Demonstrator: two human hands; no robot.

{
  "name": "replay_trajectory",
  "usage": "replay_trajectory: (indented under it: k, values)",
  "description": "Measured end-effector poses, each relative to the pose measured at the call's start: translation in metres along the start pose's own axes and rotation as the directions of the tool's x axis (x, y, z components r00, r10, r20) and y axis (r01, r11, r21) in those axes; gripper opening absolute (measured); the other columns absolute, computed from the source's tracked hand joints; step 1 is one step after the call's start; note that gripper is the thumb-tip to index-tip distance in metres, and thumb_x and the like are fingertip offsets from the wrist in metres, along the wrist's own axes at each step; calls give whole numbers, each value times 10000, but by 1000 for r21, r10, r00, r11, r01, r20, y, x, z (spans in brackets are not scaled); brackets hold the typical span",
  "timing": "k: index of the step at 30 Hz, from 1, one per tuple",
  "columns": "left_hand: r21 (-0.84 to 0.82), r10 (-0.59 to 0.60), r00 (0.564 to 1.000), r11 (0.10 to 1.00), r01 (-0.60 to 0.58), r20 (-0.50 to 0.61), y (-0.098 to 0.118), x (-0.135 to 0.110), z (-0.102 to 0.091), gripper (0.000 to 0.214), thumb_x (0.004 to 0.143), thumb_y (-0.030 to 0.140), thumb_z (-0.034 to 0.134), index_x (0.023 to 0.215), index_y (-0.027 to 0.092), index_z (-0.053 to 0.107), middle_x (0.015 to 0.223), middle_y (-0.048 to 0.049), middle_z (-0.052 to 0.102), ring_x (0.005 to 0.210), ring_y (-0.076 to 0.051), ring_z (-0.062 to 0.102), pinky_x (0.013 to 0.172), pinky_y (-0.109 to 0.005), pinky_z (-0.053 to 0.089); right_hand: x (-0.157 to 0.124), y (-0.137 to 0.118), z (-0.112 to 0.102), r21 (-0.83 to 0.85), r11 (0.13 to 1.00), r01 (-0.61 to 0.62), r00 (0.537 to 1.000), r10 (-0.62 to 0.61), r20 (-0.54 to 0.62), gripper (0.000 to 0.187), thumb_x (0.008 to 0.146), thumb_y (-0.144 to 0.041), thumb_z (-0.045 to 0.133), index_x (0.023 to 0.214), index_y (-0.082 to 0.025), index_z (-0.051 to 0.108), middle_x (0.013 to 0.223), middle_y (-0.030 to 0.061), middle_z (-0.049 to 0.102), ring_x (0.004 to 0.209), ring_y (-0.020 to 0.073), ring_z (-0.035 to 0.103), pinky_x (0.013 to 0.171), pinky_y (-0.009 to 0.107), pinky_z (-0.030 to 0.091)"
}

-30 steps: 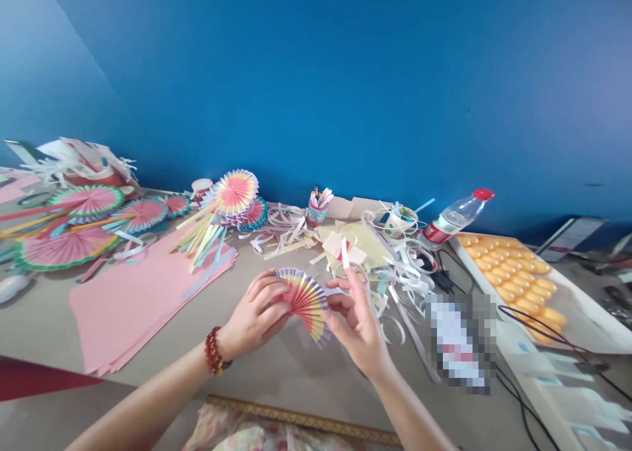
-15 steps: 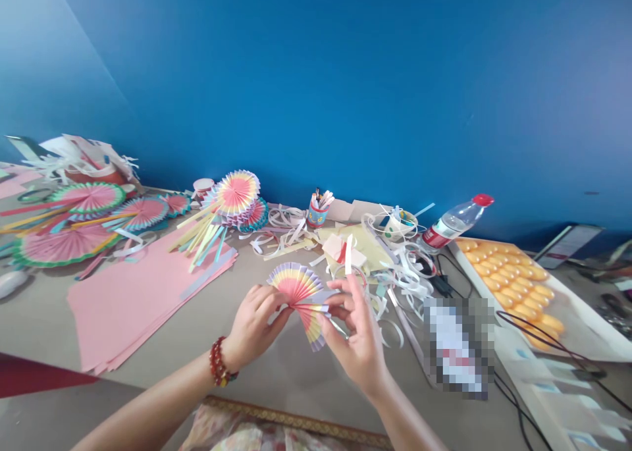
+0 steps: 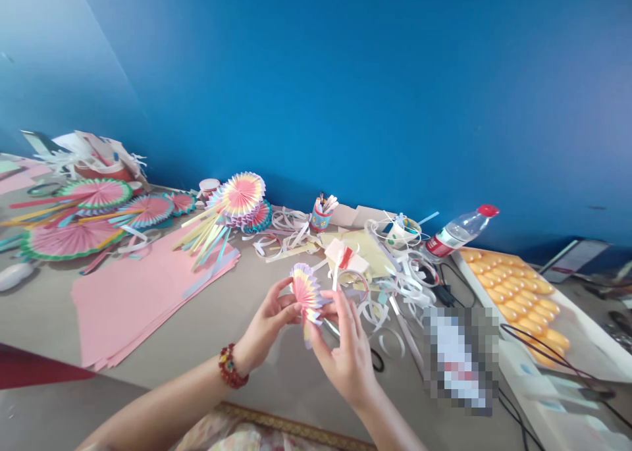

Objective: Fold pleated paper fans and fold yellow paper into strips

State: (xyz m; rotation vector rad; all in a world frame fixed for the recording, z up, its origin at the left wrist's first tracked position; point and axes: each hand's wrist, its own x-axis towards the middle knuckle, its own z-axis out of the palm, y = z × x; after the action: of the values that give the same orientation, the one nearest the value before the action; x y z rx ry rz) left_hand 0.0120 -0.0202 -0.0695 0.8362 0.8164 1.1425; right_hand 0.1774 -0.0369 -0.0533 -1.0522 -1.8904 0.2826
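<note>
Below the middle of the frame, my left hand (image 3: 269, 318) and my right hand (image 3: 346, 349) hold the pleated paper fan (image 3: 305, 288), the half-bent fingers (image 3: 344, 311) pinching its two sides.

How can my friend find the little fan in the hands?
Start at the big blue wall and look down to the grey table. Over its near part, between the left hand and right hand, is a pleated paper fan, pink with yellow and pale purple. Unlike the other fans farther left, it's being held.
</note>
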Motion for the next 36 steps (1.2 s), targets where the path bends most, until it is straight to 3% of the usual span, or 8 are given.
replay_trajectory:
  k: [9,12,15,18,22,30,36]
  values:
    - [-143,32,999,989,-38,-43,0,5,3,581,847,327,720,1345,203,448,1041,-98,709,837,-182,670,759,-306,502,-7,-4,3,-126,985,117,993,-116,15,798,901,-154,602,1558,-258,162,1235,175,616,1077,307,646,815,443,602]
    - [-150,30,998,988,-39,-58,1,5,5,556,851,375,710,1328,212,475,1010,-78,699,804,-172,667,729,-293,505,-9,-5,3,-74,988,134,991,-134,12,813,899,-196,623,1559,-245,150,1121,152,660,1016,294,662,832,465,594]
    - [-151,-5,997,989,-6,-73,3,4,8,571,828,417,724,1312,223,490,1022,-71,683,801,-179,670,697,-287,518,-11,-5,2,31,992,122,991,-123,51,775,925,-201,580,1559,-216,136,993,106,695,1030,291,666,947,533,530]
    - [-135,-17,998,991,8,-66,5,3,10,573,819,418,735,1297,215,493,1032,-79,677,809,-187,671,673,-271,517,-10,-2,2,69,996,59,998,-61,30,722,946,-158,532,1553,-232,149,1085,119,683,984,262,693,989,545,502]
    - [-150,-3,1000,989,5,13,4,1,10,540,835,372,730,1291,211,490,965,-67,668,807,-187,664,690,-277,517,-2,3,0,47,999,-1,999,4,-53,678,944,-184,560,1529,-259,224,1309,181,570,978,251,689,853,455,597]
    - [-145,-41,970,986,78,239,8,-5,7,635,807,278,769,1362,275,460,1024,-80,652,750,-169,670,743,-351,541,20,12,-12,-26,996,89,988,-92,-126,708,918,-127,594,1521,-248,245,1159,131,655,848,212,693,819,437,593]
    - [-35,-75,951,995,90,300,8,-9,8,607,858,317,706,1394,302,422,1035,-89,632,812,-196,666,707,-357,556,24,19,-10,-45,992,119,992,-120,-31,733,939,-133,555,1550,-252,167,1084,93,692,877,204,690,863,419,575]
